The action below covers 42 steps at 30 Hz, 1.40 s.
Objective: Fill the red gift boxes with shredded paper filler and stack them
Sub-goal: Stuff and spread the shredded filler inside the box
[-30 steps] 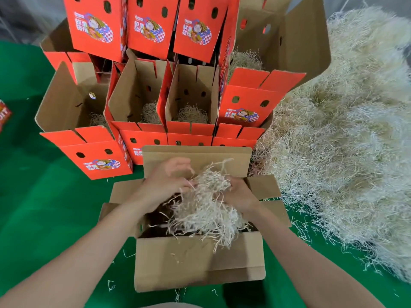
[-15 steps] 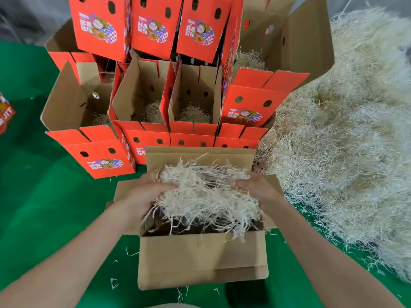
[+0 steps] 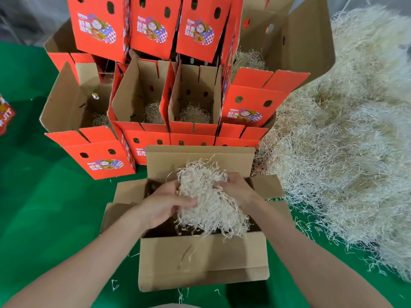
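Observation:
An open gift box with brown cardboard flaps spread outward stands on the green floor right in front of me. A clump of pale shredded paper filler sits over its opening. My left hand grips the clump's left side and my right hand grips its right side, both just above the box mouth. Behind it, several red gift boxes stand open in stacked rows, some with filler at the bottom.
A large heap of loose shredded paper covers the floor on the right, reaching close to the box. Green floor lies bare on the left. Part of another red item shows at the far left edge.
The filler was spread wide across the box opening half a second ago; now my hands have drawn together and bunched it into a narrower, taller clump.

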Available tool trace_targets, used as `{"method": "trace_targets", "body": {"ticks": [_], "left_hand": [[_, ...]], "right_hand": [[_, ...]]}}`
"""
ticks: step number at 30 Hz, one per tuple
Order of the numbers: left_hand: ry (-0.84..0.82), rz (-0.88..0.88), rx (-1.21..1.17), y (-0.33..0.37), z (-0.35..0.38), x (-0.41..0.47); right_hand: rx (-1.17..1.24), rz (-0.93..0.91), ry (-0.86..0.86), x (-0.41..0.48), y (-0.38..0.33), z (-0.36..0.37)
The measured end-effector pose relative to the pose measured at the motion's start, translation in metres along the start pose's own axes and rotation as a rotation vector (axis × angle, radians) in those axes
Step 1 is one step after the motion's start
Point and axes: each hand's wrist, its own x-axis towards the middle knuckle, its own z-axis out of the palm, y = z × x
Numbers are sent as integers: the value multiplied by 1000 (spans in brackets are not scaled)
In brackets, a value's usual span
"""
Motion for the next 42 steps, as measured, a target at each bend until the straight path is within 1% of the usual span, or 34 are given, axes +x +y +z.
{"method": "trace_targets", "body": {"ticks": [1,3,5,6,8,9,11,12,13,14,16,18,19,21,23,26,28,30,32,33,35,37,38,39,40,42], "left_hand": [[56,1,7,-1,-5,-3],[154,-8,4,-2,-16,-6],[194,-27,10,0,-24,-6],[202,-34,34,1,-23,-6],[219,-20,49,5,-16,-5],[223,-13,43,7,-10,-5],[206,-1,6,8,2,-1],[206,-10,-19,7,8,1],[216,-25,-46,7,14,3],[225,-34,-49,7,16,5],[285,-39,-55,10,13,1],[375,-29,-149,12,-3,-3],[397,-26,-157,13,-10,-5],[404,-12,-138,14,-21,-9],[377,5,-110,12,-25,-9],[305,-21,-106,12,-22,-9],[242,-48,-113,14,-11,-7],[229,-77,-14,13,8,-2],[276,-56,141,12,21,3],[320,-29,221,15,23,2],[457,17,329,23,16,-2],[607,33,397,26,-1,-5],[637,43,432,24,-8,-6],[638,42,456,22,-12,-7],[590,4,435,19,-16,-5],[419,-53,243,14,-20,-2]], "right_hand": [[40,23,12,-1,0,-7],[23,37,93,-6,1,-24],[20,41,111,-6,5,-35],[19,57,94,-7,6,-36],[47,37,13,-7,4,-34],[33,23,-63,-8,1,-28],[-12,12,-225,-8,-3,-14],[-68,15,-279,-8,-4,-4],[-136,4,-277,-8,-2,5],[-213,-17,-240,-7,-1,10],[-243,-43,-118,-2,2,3],[-145,-34,23,1,10,-19],[-82,-24,57,3,14,-30],[-14,-6,48,1,13,-41],[66,17,34,0,11,-44],[185,32,26,-1,6,-44],[244,34,-14,0,2,-33],[187,32,-87,1,0,-14],[22,-10,-147,2,-3,1],[-32,-33,-128,1,-2,0],[-53,-17,-50,-1,0,-13],[18,8,37,3,7,-32],[55,29,59,4,9,-39],[86,53,76,5,10,-41],[105,69,82,6,11,-41],[144,85,105,8,8,-34]]}}
